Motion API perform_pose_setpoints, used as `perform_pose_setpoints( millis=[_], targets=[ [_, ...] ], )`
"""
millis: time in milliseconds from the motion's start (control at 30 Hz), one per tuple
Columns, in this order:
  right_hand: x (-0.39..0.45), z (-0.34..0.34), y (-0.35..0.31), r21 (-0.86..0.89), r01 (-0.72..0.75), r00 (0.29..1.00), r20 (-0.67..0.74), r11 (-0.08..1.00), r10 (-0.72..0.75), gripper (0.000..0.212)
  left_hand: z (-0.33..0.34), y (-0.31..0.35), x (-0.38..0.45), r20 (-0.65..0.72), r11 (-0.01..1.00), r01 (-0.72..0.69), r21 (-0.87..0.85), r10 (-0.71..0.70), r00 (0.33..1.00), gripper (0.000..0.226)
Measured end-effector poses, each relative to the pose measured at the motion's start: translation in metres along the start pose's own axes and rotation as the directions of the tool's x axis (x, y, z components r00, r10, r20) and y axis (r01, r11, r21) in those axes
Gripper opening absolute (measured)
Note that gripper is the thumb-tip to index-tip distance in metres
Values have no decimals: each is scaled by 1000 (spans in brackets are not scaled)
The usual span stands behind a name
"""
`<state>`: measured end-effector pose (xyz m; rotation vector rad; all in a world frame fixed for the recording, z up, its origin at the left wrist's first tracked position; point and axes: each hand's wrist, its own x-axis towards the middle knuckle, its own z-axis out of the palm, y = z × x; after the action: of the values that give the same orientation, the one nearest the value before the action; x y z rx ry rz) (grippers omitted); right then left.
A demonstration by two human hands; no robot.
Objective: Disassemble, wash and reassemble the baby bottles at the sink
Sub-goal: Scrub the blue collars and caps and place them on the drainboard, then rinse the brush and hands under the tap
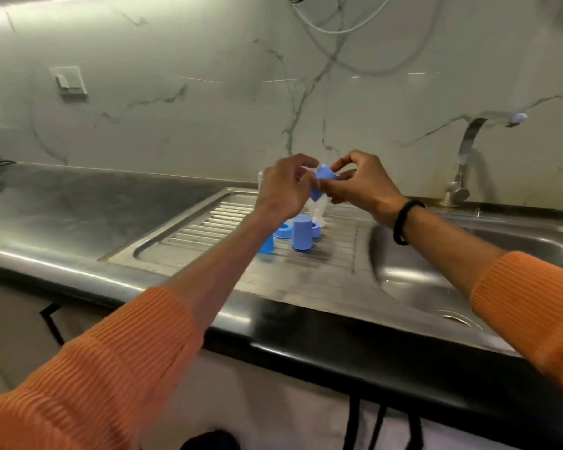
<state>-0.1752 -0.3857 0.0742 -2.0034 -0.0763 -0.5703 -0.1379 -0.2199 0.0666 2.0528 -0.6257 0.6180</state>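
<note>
Bottle parts on drainboard (306,274): blue cap (301,233) upright, blue rings beside it at 12 o'clock. Beyond, above them, left hand (281,190) and right hand (359,183) both pinch blue bottle piece (322,181). Tap (462,167) at 2 o'clock.

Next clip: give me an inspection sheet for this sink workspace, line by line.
Surface: steel draining board left of the sink basin, set in a dark countertop.
Job's things: blue cap upright on the draining board; blue rings beside it; another blue piece partly behind the left forearm; clear parts behind, too blurred to name.
Clutter: nothing seen.
Grippers: left hand and right hand both pinch a blue bottle part above the draining board.
Cables: white cable looping down the wall.
Surroundings: marble-look wall, wall switch, tap behind the basin, not running.
</note>
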Motion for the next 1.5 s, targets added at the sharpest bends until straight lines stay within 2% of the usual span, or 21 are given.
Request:
perform_pose_setpoints(
  millis=[67, 133, 300, 400, 467, 600, 800, 1000, 1200, 1367, 1500],
  targets=[
    [13, 30, -19, 69, -14, 998, 55, 998, 10, 53, -27, -19, 4, -59, 1000, 25, 18, -24, 998, 25],
    [24, 60, -36, 40, -17, 992, 126, 999, 12, 52, -50, -41, 3, -93, 996, 87, 0, -86, 992, 25],
    [33, 123, -52, -230, 84, 958, 287, 969, -15, 42, -83, -96, -19, -70, 966, 256, -42, -258, 964, 38],
    [31, 146, -49, -455, 228, 938, 339, 861, -69, 39, -84, -118, -33, -30, 951, 307, -43, -308, 951, 45],
    [30, 155, -46, -521, 284, 924, 372, 805, -85, 36, -81, -129, -41, -4, 944, 326, -52, -326, 945, 48],
    [30, 162, -37, -575, 323, 906, 416, 752, -71, 33, -76, -137, -48, 43, 938, 340, -69, -338, 940, 45],
    [32, 160, -34, -559, 330, 898, 434, 760, -70, 29, -77, -134, -44, 62, 928, 372, 23, -373, 926, 39],
    [28, 140, -40, -514, 319, 914, 389, 796, -115, 23, -76, -110, -39, -22, 936, 343, 79, -342, 939, 48],
    [14, 83, -33, -500, 267, 945, 305, 824, -121, 20, -52, -63, -36, -111, 982, 110, 153, -94, 989, 45],
    [-9, 0, -2, -581, 187, 979, 179, 792, -100, 15, 6, -8, -37, -48, 998, -35, 59, 38, 998, 35],
    [-33, -83, 39, -677, 33, 998, 55, 735, 5, 8, 76, 40, -36, 97, 996, -41, -80, 49, 994, 31]
  ],
)
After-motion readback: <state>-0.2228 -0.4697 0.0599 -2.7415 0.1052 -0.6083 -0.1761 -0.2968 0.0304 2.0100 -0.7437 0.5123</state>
